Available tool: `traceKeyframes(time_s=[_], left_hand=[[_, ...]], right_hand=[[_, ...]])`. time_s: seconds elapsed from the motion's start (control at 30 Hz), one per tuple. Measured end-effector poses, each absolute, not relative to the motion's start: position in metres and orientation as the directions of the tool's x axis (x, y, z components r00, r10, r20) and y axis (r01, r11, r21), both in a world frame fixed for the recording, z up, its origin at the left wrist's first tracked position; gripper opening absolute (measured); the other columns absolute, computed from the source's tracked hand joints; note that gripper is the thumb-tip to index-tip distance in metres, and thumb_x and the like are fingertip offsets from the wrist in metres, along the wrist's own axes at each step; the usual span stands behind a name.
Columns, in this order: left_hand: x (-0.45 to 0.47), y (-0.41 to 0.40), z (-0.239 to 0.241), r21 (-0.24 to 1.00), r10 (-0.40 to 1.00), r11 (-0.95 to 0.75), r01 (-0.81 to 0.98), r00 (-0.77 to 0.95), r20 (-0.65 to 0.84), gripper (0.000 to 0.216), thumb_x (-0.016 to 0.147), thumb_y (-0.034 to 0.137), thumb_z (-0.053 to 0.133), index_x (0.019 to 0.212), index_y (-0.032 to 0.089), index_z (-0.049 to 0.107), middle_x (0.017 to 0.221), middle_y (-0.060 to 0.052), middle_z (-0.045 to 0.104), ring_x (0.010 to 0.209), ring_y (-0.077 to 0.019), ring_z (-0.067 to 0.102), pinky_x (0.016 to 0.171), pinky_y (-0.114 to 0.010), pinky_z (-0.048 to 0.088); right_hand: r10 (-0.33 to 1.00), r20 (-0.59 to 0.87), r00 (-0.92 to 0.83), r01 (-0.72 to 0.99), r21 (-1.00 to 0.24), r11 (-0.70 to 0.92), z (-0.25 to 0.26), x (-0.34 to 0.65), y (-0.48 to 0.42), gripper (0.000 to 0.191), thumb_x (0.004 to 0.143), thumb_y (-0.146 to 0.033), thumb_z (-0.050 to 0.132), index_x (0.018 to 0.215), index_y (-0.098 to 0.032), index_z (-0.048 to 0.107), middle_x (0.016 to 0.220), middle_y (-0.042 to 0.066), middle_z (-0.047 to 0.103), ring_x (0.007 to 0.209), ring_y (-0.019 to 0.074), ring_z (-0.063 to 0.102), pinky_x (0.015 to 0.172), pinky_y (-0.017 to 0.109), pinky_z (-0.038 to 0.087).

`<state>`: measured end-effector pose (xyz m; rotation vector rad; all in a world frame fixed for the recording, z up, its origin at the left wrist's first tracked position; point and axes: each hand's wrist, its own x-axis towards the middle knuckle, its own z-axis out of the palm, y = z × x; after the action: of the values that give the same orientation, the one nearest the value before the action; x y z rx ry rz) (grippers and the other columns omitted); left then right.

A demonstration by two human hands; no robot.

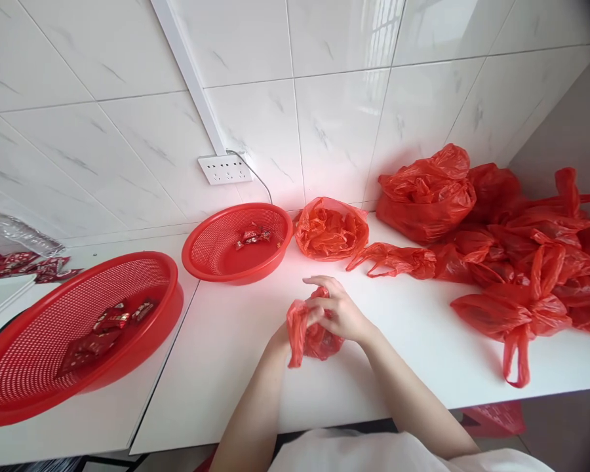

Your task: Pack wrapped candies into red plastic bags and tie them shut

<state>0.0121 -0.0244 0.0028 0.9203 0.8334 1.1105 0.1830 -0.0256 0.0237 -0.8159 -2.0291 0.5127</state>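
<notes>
Above the white table, both of my hands are closed around a small red plastic bag [322,344]. My right hand [343,313] lies over the top of it, with the index finger pointing left and the other fingers bent onto the plastic. My left hand [313,314] grips the bag from the left and is largely hidden behind the film and my right hand. A loop of the bag hangs down at the left. Its contents cannot be made out. Nearest behind my hands stands an open red bag [332,229] stuffed with crumpled red plastic.
Two red mesh baskets, a large one [170,269] and a smaller one [189,252], hold wrapped packets. Right of my hands are a flattened red bag [403,260], a tied red bag [516,305] and several more piled up. A power strip [225,169] is on the tiled wall.
</notes>
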Motion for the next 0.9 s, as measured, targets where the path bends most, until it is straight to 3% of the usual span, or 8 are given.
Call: traceKeyframes(time_s=[0.13,0.27,0.4,0.5,0.57,0.67,0.77,0.9], left_hand=[[0.018,-0.019,0.014,0.903,0.869,0.320,-0.285,0.469,-0.159,0.029,0.086,0.047,0.061,0.089,0.020,0.069,0.077,-0.007,0.066,0.081,-0.0235,0.066,0.071,-0.034,0.051],[0.019,-0.020,0.017,0.900,0.811,0.388,-0.197,0.537,-0.232,0.039,0.088,0.054,0.053,0.086,0.019,0.070,0.061,-0.005,0.065,0.055,-0.0176,0.062,0.057,-0.030,0.048],[0.018,-0.021,0.016,0.906,0.709,0.422,-0.040,0.638,-0.302,0.066,0.090,0.066,0.037,0.054,0.017,0.063,0.043,-0.009,0.058,0.040,-0.0168,0.055,0.047,-0.029,0.044],[0.016,-0.016,0.017,0.898,0.735,0.438,-0.035,0.590,-0.335,0.069,0.086,0.071,0.038,0.054,0.016,0.064,0.043,-0.009,0.059,0.038,-0.0167,0.053,0.044,-0.028,0.044],[0.013,-0.011,0.018,0.886,0.785,0.454,-0.090,0.512,-0.350,0.060,0.085,0.067,0.047,0.073,0.013,0.070,0.051,-0.007,0.063,0.043,-0.0165,0.057,0.048,-0.028,0.046],[0.008,-0.005,0.019,0.891,0.872,0.403,-0.211,0.385,-0.303,0.044,0.085,0.055,0.059,0.100,0.015,0.070,0.072,-0.007,0.069,0.065,-0.0178,0.065,0.064,-0.029,0.051],[0.004,-0.002,0.016,0.892,0.951,0.257,-0.372,0.260,-0.166,0.037,0.080,0.044,0.070,0.106,0.018,0.069,0.091,-0.008,0.070,0.088,-0.0199,0.066,0.080,-0.032,0.051],[0.002,-0.002,0.015,0.860,0.962,0.210,-0.465,0.254,-0.098,0.031,0.072,0.030,0.079,0.098,0.022,0.065,0.094,-0.004,0.068,0.088,-0.0198,0.066,0.083,-0.037,0.050]], right_hand=[[0.838,0.390,-0.383,0.174,-0.860,0.480,0.032,0.195,-0.024,0.028,0.090,-0.032,0.057,0.116,-0.024,0.066,0.127,0.012,0.056,0.116,0.0257,0.053,0.092,0.042,0.048],[0.921,0.286,-0.264,0.152,-0.931,0.333,0.026,0.195,-0.018,0.035,0.090,-0.034,0.058,0.124,-0.024,0.060,0.113,0.008,0.062,0.087,0.0173,0.060,0.076,0.033,0.050],[0.965,0.202,-0.169,0.218,-0.947,0.237,0.017,0.192,-0.013,0.021,0.079,-0.039,0.071,0.082,-0.019,0.073,0.078,0.004,0.064,0.067,0.0149,0.056,0.063,0.030,0.045],[0.970,0.242,-0.011,0.135,-0.961,0.241,0.017,0.193,-0.012,0.024,0.077,-0.043,0.073,0.073,-0.019,0.074,0.073,0.004,0.064,0.065,0.0158,0.056,0.061,0.030,0.046],[0.956,0.281,0.079,0.101,-0.957,0.273,0.018,0.194,-0.013,0.023,0.078,-0.043,0.073,0.076,-0.020,0.075,0.075,0.005,0.066,0.069,0.0172,0.058,0.063,0.031,0.047],[0.942,0.319,0.108,0.082,-0.947,0.311,0.021,0.194,-0.015,0.022,0.079,-0.042,0.072,0.077,-0.020,0.073,0.073,0.005,0.066,0.069,0.0172,0.059,0.064,0.031,0.047],[0.950,0.310,-0.049,0.039,-0.949,0.312,0.022,0.195,-0.016,0.023,0.081,-0.042,0.070,0.078,-0.019,0.071,0.076,0.005,0.067,0.071,0.0173,0.060,0.068,0.032,0.049],[0.917,0.314,-0.247,0.154,-0.921,0.357,0.024,0.195,-0.018,0.023,0.084,-0.042,0.067,0.081,-0.020,0.066,0.083,0.006,0.066,0.077,0.0189,0.061,0.075,0.035,0.050]])
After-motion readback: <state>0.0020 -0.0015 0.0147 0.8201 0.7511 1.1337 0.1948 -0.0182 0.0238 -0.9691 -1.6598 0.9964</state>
